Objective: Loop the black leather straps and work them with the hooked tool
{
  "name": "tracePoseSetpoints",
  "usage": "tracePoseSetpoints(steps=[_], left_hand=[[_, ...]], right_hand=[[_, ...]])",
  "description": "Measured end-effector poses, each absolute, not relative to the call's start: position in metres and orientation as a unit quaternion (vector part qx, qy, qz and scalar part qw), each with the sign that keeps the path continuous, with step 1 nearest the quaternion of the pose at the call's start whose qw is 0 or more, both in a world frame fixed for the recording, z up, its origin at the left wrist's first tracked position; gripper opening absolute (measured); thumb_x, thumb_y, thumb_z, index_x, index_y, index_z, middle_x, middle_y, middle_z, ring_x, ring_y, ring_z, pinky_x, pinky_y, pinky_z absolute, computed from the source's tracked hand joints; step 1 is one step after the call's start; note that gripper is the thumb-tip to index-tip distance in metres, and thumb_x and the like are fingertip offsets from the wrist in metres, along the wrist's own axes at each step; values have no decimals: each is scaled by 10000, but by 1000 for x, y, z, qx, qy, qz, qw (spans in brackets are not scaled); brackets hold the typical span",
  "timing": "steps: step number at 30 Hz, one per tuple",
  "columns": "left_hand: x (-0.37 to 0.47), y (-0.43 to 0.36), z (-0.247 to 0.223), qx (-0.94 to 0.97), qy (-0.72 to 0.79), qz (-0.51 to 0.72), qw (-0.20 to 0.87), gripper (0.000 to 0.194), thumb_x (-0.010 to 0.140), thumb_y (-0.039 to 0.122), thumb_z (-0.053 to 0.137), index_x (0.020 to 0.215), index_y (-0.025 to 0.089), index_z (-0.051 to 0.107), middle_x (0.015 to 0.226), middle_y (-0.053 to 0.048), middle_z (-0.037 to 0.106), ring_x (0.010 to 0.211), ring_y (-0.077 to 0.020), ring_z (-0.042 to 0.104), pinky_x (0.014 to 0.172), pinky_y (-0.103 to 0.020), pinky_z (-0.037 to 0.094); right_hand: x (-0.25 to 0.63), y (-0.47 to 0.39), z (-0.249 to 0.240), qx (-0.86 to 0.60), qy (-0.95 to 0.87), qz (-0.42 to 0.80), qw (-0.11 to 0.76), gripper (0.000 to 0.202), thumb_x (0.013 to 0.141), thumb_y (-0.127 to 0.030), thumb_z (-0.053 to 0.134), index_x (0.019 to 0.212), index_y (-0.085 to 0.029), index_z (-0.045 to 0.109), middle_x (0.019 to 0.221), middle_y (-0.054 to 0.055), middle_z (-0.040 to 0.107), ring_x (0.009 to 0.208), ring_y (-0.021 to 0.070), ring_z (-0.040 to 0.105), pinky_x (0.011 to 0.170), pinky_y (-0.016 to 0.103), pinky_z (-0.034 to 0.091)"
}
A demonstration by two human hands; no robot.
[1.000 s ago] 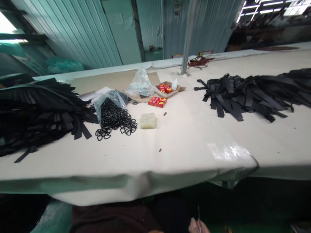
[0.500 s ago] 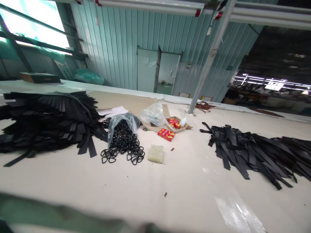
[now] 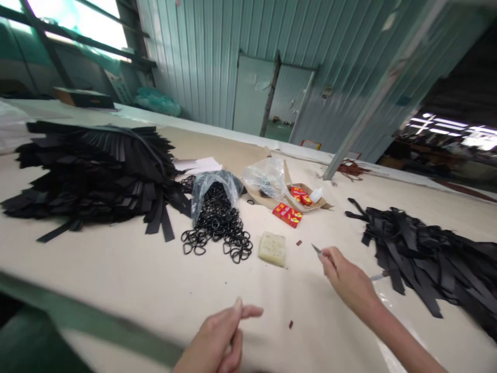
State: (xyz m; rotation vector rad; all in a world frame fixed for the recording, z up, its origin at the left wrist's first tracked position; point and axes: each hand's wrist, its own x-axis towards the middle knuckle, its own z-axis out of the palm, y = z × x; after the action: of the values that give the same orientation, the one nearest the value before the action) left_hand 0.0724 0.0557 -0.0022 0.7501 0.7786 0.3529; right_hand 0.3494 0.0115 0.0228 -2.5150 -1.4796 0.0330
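At the bottom centre, my left hand [image 3: 219, 334] hovers over the table's near part, index finger stretched out, thumb raised and other fingers curled. Nothing shows in it. My right hand [image 3: 345, 277] pinches a small tool with a pointed metal blade [image 3: 316, 249]; its handle is hidden by the fingers. The blade points left, towards a scrap of brown material [image 3: 298, 242] and a pale yellowish block [image 3: 272, 248]. Left of the block, black D-rings [image 3: 221, 215] spill from a clear plastic bag [image 3: 199, 194].
Stacked black straps [image 3: 97, 176] cover the left side of the table [image 3: 128, 269]. More black strips [image 3: 415, 243] lie at the right. Red and yellow boxes [image 3: 288, 214], a small white bottle [image 3: 316, 194] and clear plastic [image 3: 266, 178] sit further back. A metal post [image 3: 368, 114] rises from the table.
Both my hands have come into view, the right one with the pointed blade. The view has shifted, so the things on the table now appear further right.
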Motion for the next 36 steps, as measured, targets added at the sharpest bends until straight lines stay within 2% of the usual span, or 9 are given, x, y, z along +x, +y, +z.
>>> tracePoseSetpoints(steps=[4,9,16,21,23,27,30,33,36], left_hand=[[73,75,7,221,313,161,909,505,862,501,312,1069,113,561,423,78,378,332,-57,242,394,-214,186],[67,84,6,226,346,189,891,385,859,311,311,1000,82,586,446,64,395,346,-56,292,412,-218,218],[67,91,-2,345,388,220,826,353,851,362,370,936,92,582,478,71,378,393,-61,293,433,-220,251],[67,94,1,453,431,200,754,328,849,355,366,933,107,564,471,76,380,426,-77,320,462,-213,284],[67,93,2,485,447,186,728,291,841,297,349,900,107,561,467,77,369,431,-85,327,461,-210,292],[67,88,-1,548,450,159,687,273,833,269,346,848,118,574,482,67,377,449,-100,347,457,-210,296],[65,80,-2,615,418,163,648,263,843,282,369,754,153,580,506,59,381,490,-109,365,489,-217,297],[62,71,1,665,383,151,623,277,836,242,369,596,184,495,522,50,403,522,-114,385,520,-223,296],[57,63,5,680,370,128,620,255,809,225,373,574,196,467,529,47,398,534,-120,372,501,-225,271]], right_hand=[[366,58,8,-847,-520,49,99,208,819,-399,307,803,-245,445,673,23,614,579,217,590,537,299,390],[378,79,-10,-842,-524,75,99,232,820,-417,299,830,-242,451,696,30,651,598,214,613,538,302,423],[394,96,-26,-840,-531,52,96,249,797,-414,315,831,-232,481,697,48,692,625,242,639,565,345,463],[396,101,-24,-818,-565,-24,110,381,772,-400,315,888,-158,586,981,182,646,955,360,569,784,507,424],[380,95,-18,-808,-574,-51,122,416,788,-408,324,954,-142,599,1053,188,612,1012,361,536,831,519,404],[311,67,3,-670,-710,11,217,260,884,-328,394,1040,-220,571,983,61,643,879,184,607,774,295,486],[257,47,16,-527,-812,75,240,252,903,-176,389,1118,-199,520,975,57,620,910,140,579,764,231,471],[228,36,22,-475,-849,74,219,258,926,-159,328,919,-204,581,767,18,608,695,128,556,595,225,439],[221,31,24,-434,-877,-18,204,425,956,-197,208,723,-202,564,610,3,571,550,139,505,489,258,359]])
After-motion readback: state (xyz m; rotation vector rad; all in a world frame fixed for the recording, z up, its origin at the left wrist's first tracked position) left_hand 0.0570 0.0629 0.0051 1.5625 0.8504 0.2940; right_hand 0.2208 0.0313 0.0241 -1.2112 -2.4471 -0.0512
